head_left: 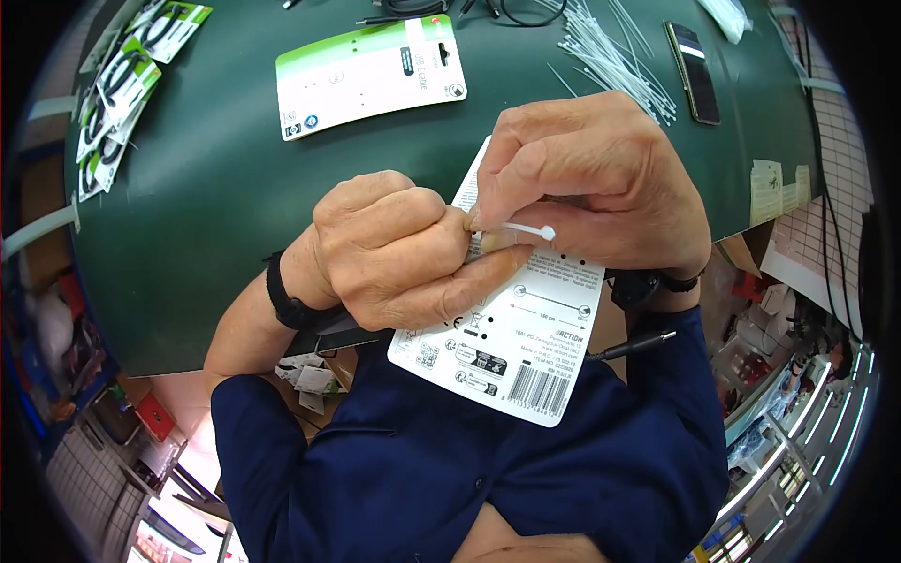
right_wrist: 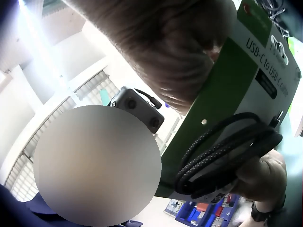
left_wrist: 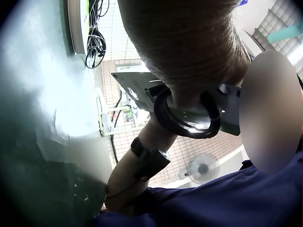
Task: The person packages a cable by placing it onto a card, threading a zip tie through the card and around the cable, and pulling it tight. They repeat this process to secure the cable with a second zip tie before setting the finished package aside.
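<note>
A printed cardboard packaging card [head_left: 537, 352] is held over the person's lap, its back towards the head camera. On its other side lies a coiled black braided USB-C cable [right_wrist: 222, 156], whose plug end [head_left: 643, 345] sticks out past the card's edge. My left hand [head_left: 399, 249] grips the card and coil, fingers curled over the card's back. My right hand [head_left: 601, 188] pinches a white cable tie [head_left: 526, 228] at the card, its fingertips meeting the left fingertips. The tie's small square head shows between the hands; its other end is hidden by fingers.
Another green-white card [head_left: 371, 80] lies on the green table [head_left: 216, 206]. Loose white cable ties [head_left: 615, 61] and a phone [head_left: 693, 73] lie at the back right. Carded cables [head_left: 117, 94] are piled at the far left, and black cables [head_left: 408, 9] at the back edge.
</note>
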Tool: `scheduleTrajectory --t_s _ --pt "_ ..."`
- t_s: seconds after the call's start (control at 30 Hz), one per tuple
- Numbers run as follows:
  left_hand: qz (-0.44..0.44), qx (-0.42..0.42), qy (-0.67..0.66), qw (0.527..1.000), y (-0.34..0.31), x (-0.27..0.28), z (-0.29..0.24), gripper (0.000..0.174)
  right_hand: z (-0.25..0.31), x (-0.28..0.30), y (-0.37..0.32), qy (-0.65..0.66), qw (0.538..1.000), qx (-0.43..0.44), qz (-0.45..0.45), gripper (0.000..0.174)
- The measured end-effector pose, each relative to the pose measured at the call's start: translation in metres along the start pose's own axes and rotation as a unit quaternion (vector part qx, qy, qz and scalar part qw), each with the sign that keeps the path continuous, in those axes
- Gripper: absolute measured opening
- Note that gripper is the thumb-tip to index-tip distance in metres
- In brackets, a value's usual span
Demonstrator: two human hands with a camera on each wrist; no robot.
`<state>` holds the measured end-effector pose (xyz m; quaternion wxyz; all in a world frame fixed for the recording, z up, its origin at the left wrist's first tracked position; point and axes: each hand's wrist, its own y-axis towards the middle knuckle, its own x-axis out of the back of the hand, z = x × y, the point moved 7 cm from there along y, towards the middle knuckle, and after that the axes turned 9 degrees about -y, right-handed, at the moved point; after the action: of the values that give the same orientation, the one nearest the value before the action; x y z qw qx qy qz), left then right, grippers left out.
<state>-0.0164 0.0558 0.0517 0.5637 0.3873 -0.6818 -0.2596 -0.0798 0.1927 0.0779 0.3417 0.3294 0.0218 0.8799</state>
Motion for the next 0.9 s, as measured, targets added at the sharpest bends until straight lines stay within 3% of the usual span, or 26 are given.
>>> scheduleTrajectory --t_s 0.07,0.17,0.33,0.43,0.47,0.57,0.7,0.73,0.8,0.83,0.9 --pt "0.003 0.008 -0.001 1.0 0.002 -0.001 0.002 0.043 -0.002 0.001 0.0 0.005 1.0 0.003 -0.007 0.018" --pt "-0.066 0.007 -0.013 0.998 0.007 0.001 0.006 0.041 -0.008 0.002 -0.002 0.051 0.998 -0.022 -0.022 0.018" --pt "-0.004 0.027 -0.023 0.999 0.006 0.007 0.003 0.041 -0.004 0.011 0.001 0.049 0.997 -0.049 -0.038 0.021" --pt "-0.014 0.135 -0.081 0.988 0.007 0.016 0.016 0.042 -0.015 0.044 -0.01 0.136 0.938 -0.037 -0.315 0.024" --pt "-0.013 0.126 -0.074 0.989 0.009 0.017 0.017 0.042 -0.016 0.046 -0.012 0.133 0.939 -0.027 -0.317 0.024" --pt "-0.189 0.271 -0.132 0.935 0.003 0.031 0.05 0.039 -0.022 0.068 -0.032 0.067 0.898 -0.028 -0.434 0.024" --pt "-0.416 0.43 -0.216 0.772 -0.016 0.032 0.088 0.036 0.002 0.053 -0.023 -0.092 0.911 0.074 -0.396 0.02" --pt "-0.419 0.42 -0.213 0.776 -0.009 0.033 0.091 0.036 0.004 0.049 -0.019 -0.096 0.909 0.084 -0.396 0.02" --pt "-0.477 0.393 -0.294 0.729 0.002 0.031 0.1 0.038 0.026 0.024 -0.005 -0.287 0.882 0.183 -0.325 0.025" --pt "-0.501 0.377 -0.336 0.703 0.007 0.03 0.104 0.039 0.028 0.02 0.0 -0.293 0.878 0.189 -0.328 0.025" --pt "-0.5 0.369 -0.361 0.695 0.013 0.027 0.105 0.041 0.031 0.009 0.005 -0.369 0.844 0.191 -0.339 0.029"
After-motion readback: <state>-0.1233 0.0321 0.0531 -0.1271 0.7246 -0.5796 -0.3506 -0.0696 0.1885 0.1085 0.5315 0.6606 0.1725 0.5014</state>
